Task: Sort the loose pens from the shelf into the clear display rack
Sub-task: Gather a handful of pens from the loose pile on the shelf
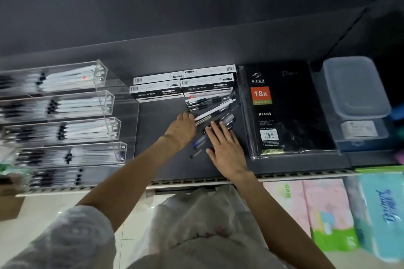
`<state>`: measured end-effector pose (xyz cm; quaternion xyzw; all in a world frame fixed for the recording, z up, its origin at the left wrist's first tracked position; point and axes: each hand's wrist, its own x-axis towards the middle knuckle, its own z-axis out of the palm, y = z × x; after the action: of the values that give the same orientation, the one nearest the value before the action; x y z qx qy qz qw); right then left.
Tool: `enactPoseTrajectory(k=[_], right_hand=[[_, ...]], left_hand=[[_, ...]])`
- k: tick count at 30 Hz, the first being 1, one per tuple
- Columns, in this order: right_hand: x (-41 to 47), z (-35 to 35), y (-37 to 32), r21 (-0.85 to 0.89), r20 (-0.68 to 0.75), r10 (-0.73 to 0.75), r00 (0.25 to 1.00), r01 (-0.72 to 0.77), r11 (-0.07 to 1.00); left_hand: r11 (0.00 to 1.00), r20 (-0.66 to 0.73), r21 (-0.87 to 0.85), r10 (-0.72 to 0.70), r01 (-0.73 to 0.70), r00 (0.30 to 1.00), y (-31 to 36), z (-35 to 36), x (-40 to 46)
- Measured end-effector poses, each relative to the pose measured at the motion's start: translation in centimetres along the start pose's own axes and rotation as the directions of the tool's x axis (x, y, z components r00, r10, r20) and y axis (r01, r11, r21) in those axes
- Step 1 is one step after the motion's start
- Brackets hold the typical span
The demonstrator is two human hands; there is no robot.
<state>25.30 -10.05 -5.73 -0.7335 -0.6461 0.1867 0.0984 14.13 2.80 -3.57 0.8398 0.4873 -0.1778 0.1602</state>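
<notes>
Several loose pens (211, 106), black, white and clear, lie in a pile on the dark shelf (161, 159). A blue-tipped pen (199, 142) and a dark one (196, 153) lie nearer the front. My left hand (181, 130) reaches the pile's left edge; its fingers curl at a white pen, though a grip is not plain. My right hand (226, 145) lies flat, fingers straight, over the pens at the pile's near side. The clear display rack (105, 105) stands at the left, its stepped trays full of pens.
White and black pen boxes (183, 84) sit behind the pile. A black wrapped diary (284, 111) lies to the right, then a lidded plastic container (356, 98). Tissue packs (328, 214) stand below the shelf's front edge.
</notes>
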Motion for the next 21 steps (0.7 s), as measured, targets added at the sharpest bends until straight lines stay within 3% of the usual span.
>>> enactPoseTrajectory(k=[4,9,12,14,15,16,17,19,20,21], right_hand=[[0.0,0.2,0.1,0.015,-0.006,-0.008,1.000,0.008,1.000],[0.1,0.6,0.4,0.004,-0.040,-0.017,0.999,0.017,1.000],[0.2,0.5,0.4,0.014,-0.022,-0.014,1.000,0.015,1.000],[0.2,0.3,0.4,0.030,-0.009,-0.013,1.000,0.013,0.999],[0.2,0.1,0.3,0.052,-0.012,-0.015,1.000,0.016,0.999],[0.2,-0.4,0.0,0.102,-0.036,-0.019,0.999,0.023,0.995],[0.3,-0.8,-0.3,0.196,-0.092,-0.010,0.996,0.028,0.980],[0.5,-2.4,-1.1,0.495,-0.211,0.100,0.972,0.018,0.869],[0.7,-3.4,-1.6,0.662,-0.219,0.170,0.961,0.018,0.749],[0.9,-4.6,-2.1,0.799,-0.195,0.213,0.957,0.029,0.601]], left_hand=[[0.996,-0.006,0.066,-0.054,0.054,0.999,-0.2,0.7,-1.4],[0.994,0.020,0.098,0.042,-0.044,0.999,-1.5,-0.4,-2.5],[0.993,0.078,-0.113,0.046,-0.037,0.996,-2.9,-2.5,-3.8],[0.934,0.091,-0.357,0.038,-0.003,0.995,-3.9,-3.5,-4.8],[0.841,0.096,-0.540,0.022,0.033,0.995,-4.1,-4.0,-5.4],[0.658,0.106,-0.749,0.005,0.076,0.994,-4.1,-4.2,-6.0],[0.403,0.125,-0.909,0.019,0.107,0.992,-4.0,-4.6,-6.6],[-0.065,0.150,-0.985,0.114,0.159,0.982,-3.4,-5.4,-7.9],[-0.199,0.149,-0.963,0.175,0.183,0.973,-3.2,-5.7,-8.3],[-0.263,0.135,-0.945,0.228,0.194,0.964,-2.9,-5.9,-8.7]])
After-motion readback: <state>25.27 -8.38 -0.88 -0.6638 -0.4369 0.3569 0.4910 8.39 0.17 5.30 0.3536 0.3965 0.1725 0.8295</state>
